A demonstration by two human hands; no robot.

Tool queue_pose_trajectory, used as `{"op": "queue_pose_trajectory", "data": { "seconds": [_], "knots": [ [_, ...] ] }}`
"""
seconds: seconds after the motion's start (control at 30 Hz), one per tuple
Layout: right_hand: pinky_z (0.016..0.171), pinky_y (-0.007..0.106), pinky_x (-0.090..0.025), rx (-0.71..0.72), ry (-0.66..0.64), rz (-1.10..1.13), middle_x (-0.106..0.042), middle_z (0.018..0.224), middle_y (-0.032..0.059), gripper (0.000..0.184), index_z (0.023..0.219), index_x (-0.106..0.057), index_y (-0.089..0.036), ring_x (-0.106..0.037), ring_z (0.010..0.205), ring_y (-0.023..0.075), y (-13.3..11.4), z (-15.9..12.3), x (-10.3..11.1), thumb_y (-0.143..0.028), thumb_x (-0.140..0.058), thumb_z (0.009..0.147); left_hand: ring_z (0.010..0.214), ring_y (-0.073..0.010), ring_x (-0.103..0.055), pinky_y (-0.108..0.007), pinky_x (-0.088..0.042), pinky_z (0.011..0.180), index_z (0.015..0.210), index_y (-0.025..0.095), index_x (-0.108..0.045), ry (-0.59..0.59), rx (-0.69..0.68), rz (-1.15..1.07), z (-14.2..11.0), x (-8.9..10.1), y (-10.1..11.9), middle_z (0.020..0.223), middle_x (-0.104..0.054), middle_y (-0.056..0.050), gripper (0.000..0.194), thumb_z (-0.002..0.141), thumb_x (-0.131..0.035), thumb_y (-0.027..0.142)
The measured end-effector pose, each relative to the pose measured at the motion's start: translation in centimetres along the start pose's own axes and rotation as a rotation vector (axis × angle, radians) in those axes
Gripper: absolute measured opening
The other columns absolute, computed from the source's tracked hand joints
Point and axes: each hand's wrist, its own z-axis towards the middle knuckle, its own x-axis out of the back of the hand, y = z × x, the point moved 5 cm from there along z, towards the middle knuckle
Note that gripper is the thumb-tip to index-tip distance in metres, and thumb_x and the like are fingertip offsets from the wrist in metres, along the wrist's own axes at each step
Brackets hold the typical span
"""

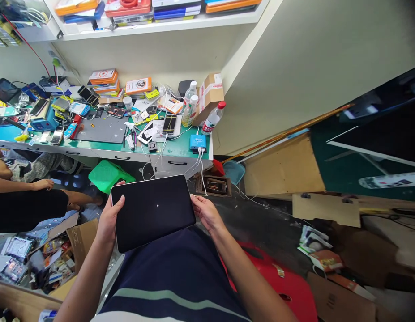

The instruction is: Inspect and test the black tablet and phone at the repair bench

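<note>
A black-screened tablet [153,219] with a thin light rim lies tilted over my lap, a small white lightning mark glowing mid-screen. My left hand [110,214] grips its left edge, thumb on the front and fingers behind. At the right edge, near the upper corner, my right hand [206,211] has its fingers pinched together around the end of a white charging cable [203,176]. The plug itself is hidden by my fingers. That cable runs up to a blue charger box [198,142] at the desk's front corner.
A cluttered green-topped desk [180,145] bears a laptop [101,129], phones, bottles and boxes. Beneath stands a green stool [109,175]. A red stool [271,281] is at my right. Another person's hand [42,184] shows at left, above an open carton of scraps [83,239].
</note>
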Motion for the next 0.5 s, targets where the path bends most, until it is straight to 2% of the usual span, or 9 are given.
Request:
{"op": "queue_pose_trajectory", "data": {
  "seconds": [0.07, 0.2, 0.3, 0.5],
  "knots": [
    [0.05, 0.024, -0.045, 0.031, 0.011, 0.022, -0.073, 0.07, 0.0006, 0.049, 0.077, -0.075, -0.02, -0.058, 0.055, 0.0129, 0.0, 0.1, -0.3, -0.06, -0.097, 0.059, 0.113, -0.0285, -0.074, -0.042, -0.058, 0.106, 0.158, 0.035, -0.046, 0.003, -0.007, -0.009, -0.1, -0.2, 0.0, 0.128, -0.076, -0.005, 0.081, 0.086, -0.083, 0.034],
    [0.062, 0.027, -0.052, 0.086, 0.019, 0.089, -0.074, 0.073, 0.0011, 0.051, 0.076, -0.074, -0.021, -0.063, 0.065, 0.0162, 0.3, 0.6, -1.3, -0.062, -0.097, 0.057, 0.113, -0.0285, -0.074, -0.044, -0.057, 0.106, 0.158, 0.036, -0.046, 0.026, -0.023, 0.008, -0.4, -0.4, -0.2, 0.128, -0.076, -0.005, 0.08, 0.087, -0.083, 0.035],
    [0.067, 0.028, -0.053, 0.114, 0.029, 0.122, -0.075, 0.074, 0.0002, 0.049, 0.076, -0.073, -0.022, -0.065, 0.069, 0.0168, 0.5, 1.1, -1.8, -0.063, -0.095, 0.06, 0.115, -0.0283, -0.073, -0.043, -0.057, 0.106, 0.156, 0.038, -0.048, 0.059, -0.038, 0.036, -0.4, -0.4, -0.2, 0.128, -0.076, -0.004, 0.076, 0.088, -0.082, 0.036],
    [0.07, 0.028, -0.056, 0.079, -0.044, 0.098, -0.077, 0.079, 0.0027, 0.047, 0.077, -0.074, -0.021, -0.068, 0.073, 0.0182, 0.1, 2.0, -2.1, -0.063, -0.093, 0.063, 0.119, -0.0275, -0.072, -0.042, -0.056, 0.108, 0.153, 0.039, -0.051, 0.063, -0.053, 0.064, -0.4, -0.7, 0.2, 0.132, -0.074, -0.003, 0.071, 0.088, -0.081, 0.035]
  ]
}}
